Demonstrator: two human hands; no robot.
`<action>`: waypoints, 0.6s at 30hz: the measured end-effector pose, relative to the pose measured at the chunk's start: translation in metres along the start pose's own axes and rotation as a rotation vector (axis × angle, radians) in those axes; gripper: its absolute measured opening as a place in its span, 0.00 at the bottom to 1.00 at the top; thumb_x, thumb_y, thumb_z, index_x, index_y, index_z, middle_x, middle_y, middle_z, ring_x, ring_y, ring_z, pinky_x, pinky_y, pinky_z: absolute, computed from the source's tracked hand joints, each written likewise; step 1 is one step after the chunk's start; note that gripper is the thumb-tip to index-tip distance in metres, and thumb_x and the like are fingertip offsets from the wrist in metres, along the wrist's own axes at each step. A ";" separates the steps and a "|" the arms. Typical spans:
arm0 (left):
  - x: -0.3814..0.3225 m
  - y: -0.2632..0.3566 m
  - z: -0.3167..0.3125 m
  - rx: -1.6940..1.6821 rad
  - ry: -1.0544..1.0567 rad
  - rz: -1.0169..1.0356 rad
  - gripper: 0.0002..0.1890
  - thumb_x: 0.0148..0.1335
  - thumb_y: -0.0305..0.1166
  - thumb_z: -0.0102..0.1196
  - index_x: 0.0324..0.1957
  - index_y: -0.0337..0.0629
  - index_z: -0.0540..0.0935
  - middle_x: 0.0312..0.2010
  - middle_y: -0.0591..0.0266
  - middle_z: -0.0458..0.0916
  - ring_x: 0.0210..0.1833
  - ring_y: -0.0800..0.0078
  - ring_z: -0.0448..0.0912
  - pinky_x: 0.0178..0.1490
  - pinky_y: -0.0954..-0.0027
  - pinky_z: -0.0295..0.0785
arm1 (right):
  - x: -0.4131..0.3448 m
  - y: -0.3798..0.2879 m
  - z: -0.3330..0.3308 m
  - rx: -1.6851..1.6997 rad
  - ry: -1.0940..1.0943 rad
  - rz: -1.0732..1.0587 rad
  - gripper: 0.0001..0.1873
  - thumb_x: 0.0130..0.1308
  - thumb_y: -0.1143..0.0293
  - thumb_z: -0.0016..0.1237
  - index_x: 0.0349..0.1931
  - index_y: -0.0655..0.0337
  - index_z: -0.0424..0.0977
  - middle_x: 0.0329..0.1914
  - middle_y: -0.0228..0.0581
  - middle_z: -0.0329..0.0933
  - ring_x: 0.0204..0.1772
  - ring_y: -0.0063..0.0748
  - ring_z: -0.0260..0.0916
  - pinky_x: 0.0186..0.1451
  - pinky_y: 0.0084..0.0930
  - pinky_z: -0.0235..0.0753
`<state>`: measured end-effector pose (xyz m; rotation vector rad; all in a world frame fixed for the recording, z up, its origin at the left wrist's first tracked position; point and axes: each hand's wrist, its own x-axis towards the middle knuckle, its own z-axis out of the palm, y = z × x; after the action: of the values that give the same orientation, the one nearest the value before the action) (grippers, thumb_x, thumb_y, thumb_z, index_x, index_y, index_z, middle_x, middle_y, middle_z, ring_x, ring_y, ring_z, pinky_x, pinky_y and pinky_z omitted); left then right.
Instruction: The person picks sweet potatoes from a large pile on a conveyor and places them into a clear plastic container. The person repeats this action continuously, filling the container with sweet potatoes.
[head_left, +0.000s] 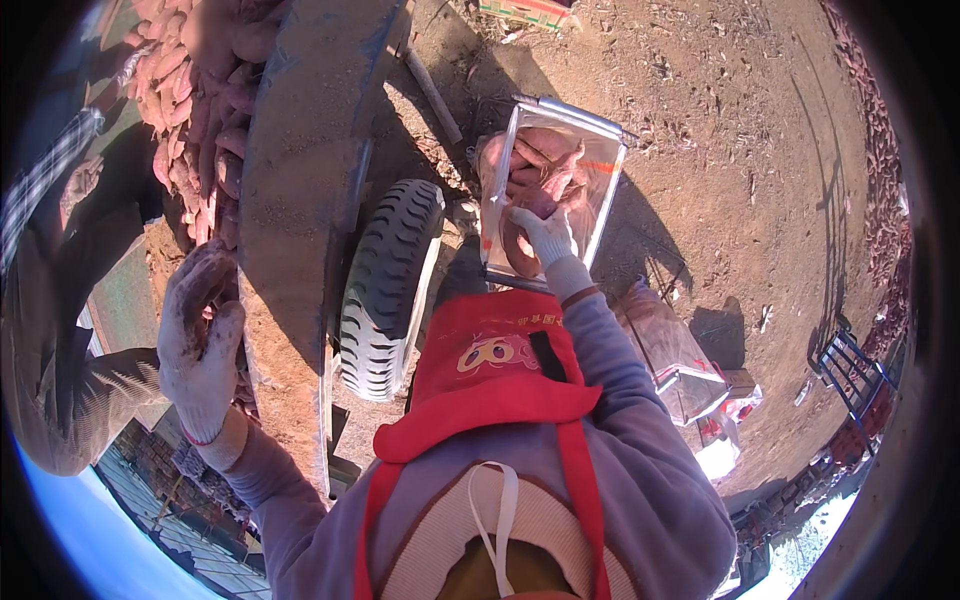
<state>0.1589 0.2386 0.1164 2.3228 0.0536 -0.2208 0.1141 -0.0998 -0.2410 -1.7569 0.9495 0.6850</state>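
Pink-skinned sweet potatoes (551, 161) lie inside a clear plastic bag spread over a rectangular metal frame (611, 187). My right hand (547, 234), in a white knit glove, reaches into the bag with its fingers on a sweet potato (534, 201); how firmly it holds it cannot be told. My left hand (201, 337), in a soiled white glove, is raised beside the trailer's edge, thumb apart from curled fingers. Behind its fingers something reddish shows in part. Beyond it, a large heap of sweet potatoes (180, 105) lies on the trailer bed.
The trailer's metal side (300, 142) and a ribbed tyre (394, 289) stand left of the frame. Another person's leg (45, 375) is close to my left hand. At right are a filled plastic bag on a frame (686, 375) and a dark metal rack (851, 375).
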 end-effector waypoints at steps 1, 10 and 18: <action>-0.018 -0.009 -0.010 0.029 0.047 -0.066 0.20 0.62 0.22 0.54 0.57 0.31 0.76 0.59 0.51 0.75 0.61 0.62 0.74 0.64 0.65 0.68 | 0.001 0.002 0.006 -0.045 -0.035 -0.030 0.53 0.42 0.40 0.64 0.57 0.79 0.63 0.54 0.62 0.75 0.57 0.52 0.75 0.58 0.37 0.74; -0.107 -0.087 -0.054 0.125 0.240 -0.254 0.18 0.63 0.20 0.51 0.56 0.31 0.76 0.56 0.55 0.77 0.55 0.69 0.77 0.59 0.70 0.72 | 0.107 0.029 0.008 0.285 0.017 0.035 0.51 0.49 0.51 0.66 0.64 0.77 0.56 0.58 0.54 0.71 0.58 0.44 0.72 0.58 0.33 0.74; -0.114 -0.103 -0.040 -0.152 0.359 -0.480 0.17 0.61 0.20 0.54 0.53 0.34 0.79 0.51 0.58 0.79 0.52 0.74 0.76 0.54 0.75 0.73 | 0.128 0.042 0.065 0.041 -0.355 0.212 0.18 0.62 0.57 0.54 0.48 0.55 0.72 0.40 0.34 0.77 0.35 0.29 0.75 0.35 0.32 0.74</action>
<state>0.0412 0.3418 0.0897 2.1385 0.7831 -0.0314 0.1458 -0.0844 -0.3864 -1.4465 0.9001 1.0668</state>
